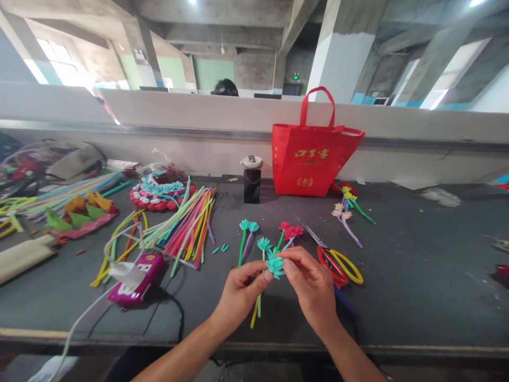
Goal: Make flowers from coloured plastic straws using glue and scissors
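Observation:
Between my hands is a turquoise pipe-cleaner flower (274,265), its petals spread out. My left hand (242,286) pinches it from the left with thumb and forefinger. The fingertips of my right hand (308,281) close on its petals from the right. A yellow stem (254,314) shows below my left hand; whether it joins the held flower is hidden. Just beyond lie another turquoise flower (263,244), two turquoise flowers (248,226) on green and purple stems, and pinkish-red flowers (291,232). Scissors (338,262) with red and yellow handles lie right of my right hand.
Loose pipe cleaners (191,225) are bundled on the left, near a purple power strip (137,281) with a white cable. A phone (252,185) stands upright at the back beside a red bag (314,159). More finished flowers (344,212) lie at the right.

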### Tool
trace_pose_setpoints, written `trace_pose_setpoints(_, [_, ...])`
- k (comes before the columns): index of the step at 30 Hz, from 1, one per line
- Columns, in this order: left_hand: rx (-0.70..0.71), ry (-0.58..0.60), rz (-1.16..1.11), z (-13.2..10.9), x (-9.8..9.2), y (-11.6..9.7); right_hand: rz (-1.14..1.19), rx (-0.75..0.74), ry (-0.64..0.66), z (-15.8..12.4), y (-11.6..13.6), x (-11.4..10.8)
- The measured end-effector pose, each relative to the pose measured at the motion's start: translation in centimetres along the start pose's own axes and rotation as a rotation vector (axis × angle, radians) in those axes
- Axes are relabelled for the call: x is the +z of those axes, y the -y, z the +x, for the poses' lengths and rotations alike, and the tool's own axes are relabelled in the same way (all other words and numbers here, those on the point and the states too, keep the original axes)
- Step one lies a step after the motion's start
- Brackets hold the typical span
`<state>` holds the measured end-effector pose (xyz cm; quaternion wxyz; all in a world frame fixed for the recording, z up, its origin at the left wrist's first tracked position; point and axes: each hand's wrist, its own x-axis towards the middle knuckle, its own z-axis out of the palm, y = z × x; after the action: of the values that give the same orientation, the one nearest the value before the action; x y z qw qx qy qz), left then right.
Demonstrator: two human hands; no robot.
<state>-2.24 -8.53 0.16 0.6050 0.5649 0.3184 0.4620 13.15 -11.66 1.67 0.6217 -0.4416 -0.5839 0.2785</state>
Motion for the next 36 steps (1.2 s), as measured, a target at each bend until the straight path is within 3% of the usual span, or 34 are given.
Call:
trace_pose_setpoints(7, [-0.122, -0.003, -0.109, 0.03, -0.01, -0.51, -0.025, 0.094, 0.018, -0.33, 0.17, 0.06])
trace_pose_setpoints(22, [0.029, 0.035, 0.097, 0.02, -0.13, -0.5, 0.021, 0.125, -0.013, 0.14, 0.29, 0.04])
trace_pose_setpoints(33, [-0.102, 0.015, -0.047, 0.13, 0.07, -0.52, -0.024, 0.124, -0.05, 0.14, -0.21, 0.27])
trace_pose_setpoints(36, [-0.168, 0.017, -0.204, 0.41, -0.14, -0.37, -0.022, 0.118, -0.074, 0.27, -0.47, 0.14])
